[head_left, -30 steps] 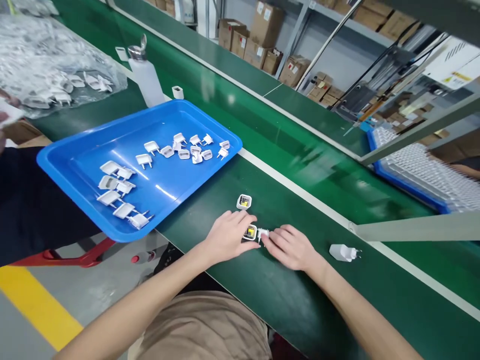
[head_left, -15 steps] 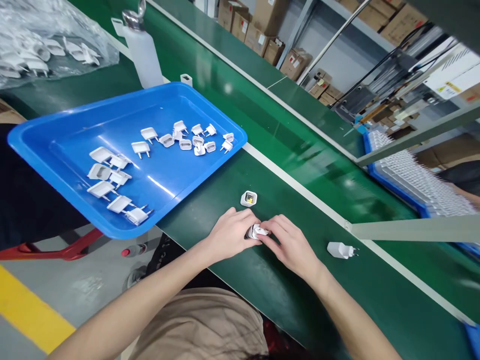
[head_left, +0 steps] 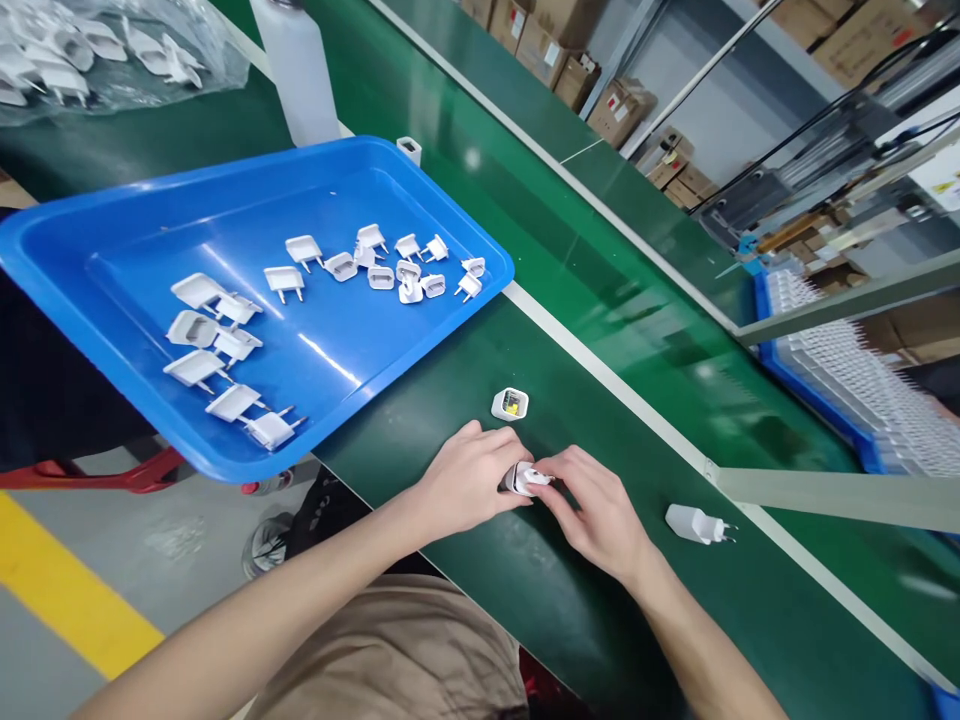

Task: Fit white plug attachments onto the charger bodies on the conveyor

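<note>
My left hand (head_left: 471, 476) is closed around a white charger housing (head_left: 514, 478) above the green bench. At the housing's open end, my right hand (head_left: 600, 512) pinches a white plug cap (head_left: 537, 480) between thumb and fingers. The cap touches the housing; my fingers hide whether it is fully seated. Just beyond my left hand stands another open housing (head_left: 510, 404), with yellow and dark parts inside. To the right lies a charger (head_left: 699, 524) with its two-pin plug cap on.
A blue tray (head_left: 420, 350) at the left holds several loose plug caps (head_left: 283, 282). Behind it are a white bottle (head_left: 300, 80), a small white housing (head_left: 409, 150) and a plastic bag of white parts (head_left: 127, 60). A metal post (head_left: 825, 496) rises at the right.
The camera view has shifted a little, so the bench things sit slightly differently in the picture. Both hands keep the same grip on the housing and cap.
</note>
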A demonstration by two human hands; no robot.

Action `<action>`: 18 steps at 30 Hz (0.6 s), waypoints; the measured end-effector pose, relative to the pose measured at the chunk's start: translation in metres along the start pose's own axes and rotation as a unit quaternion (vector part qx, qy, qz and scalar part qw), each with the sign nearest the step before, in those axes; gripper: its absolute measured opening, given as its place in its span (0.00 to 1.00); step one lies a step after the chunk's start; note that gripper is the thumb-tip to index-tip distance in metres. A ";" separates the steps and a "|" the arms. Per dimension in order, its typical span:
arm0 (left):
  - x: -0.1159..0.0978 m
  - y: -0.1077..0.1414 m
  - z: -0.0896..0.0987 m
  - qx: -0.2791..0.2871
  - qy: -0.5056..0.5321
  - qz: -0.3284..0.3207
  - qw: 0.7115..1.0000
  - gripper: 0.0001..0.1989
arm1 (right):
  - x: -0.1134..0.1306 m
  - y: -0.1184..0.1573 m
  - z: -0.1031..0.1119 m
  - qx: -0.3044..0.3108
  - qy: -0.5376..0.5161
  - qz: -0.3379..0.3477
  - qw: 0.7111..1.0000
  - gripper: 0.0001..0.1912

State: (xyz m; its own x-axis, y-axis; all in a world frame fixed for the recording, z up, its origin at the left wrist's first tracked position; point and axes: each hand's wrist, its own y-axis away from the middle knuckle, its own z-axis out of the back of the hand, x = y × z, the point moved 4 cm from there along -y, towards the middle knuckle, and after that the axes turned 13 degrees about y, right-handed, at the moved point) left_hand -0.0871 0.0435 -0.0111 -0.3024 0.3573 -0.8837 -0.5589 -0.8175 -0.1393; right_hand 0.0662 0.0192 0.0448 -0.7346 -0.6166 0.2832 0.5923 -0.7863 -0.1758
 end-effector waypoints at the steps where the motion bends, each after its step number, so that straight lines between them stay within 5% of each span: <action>1: 0.000 0.000 0.000 0.000 0.001 0.001 1.000 0.14 | 0.001 0.000 0.000 0.002 0.001 0.000 1.000 0.05; 18: -0.001 -0.002 -0.003 0.014 -0.033 -0.014 0.999 0.10 | 0.018 0.004 -0.019 -0.011 0.181 -0.024 0.983 0.07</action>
State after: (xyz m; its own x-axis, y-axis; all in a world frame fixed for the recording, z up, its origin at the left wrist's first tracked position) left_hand -0.0835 0.0430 -0.0119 -0.3366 0.4092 -0.8481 -0.5881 -0.7948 -0.1501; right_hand 0.0493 0.0044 0.0317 -0.8333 -0.5493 -0.0624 0.5501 -0.8127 -0.1924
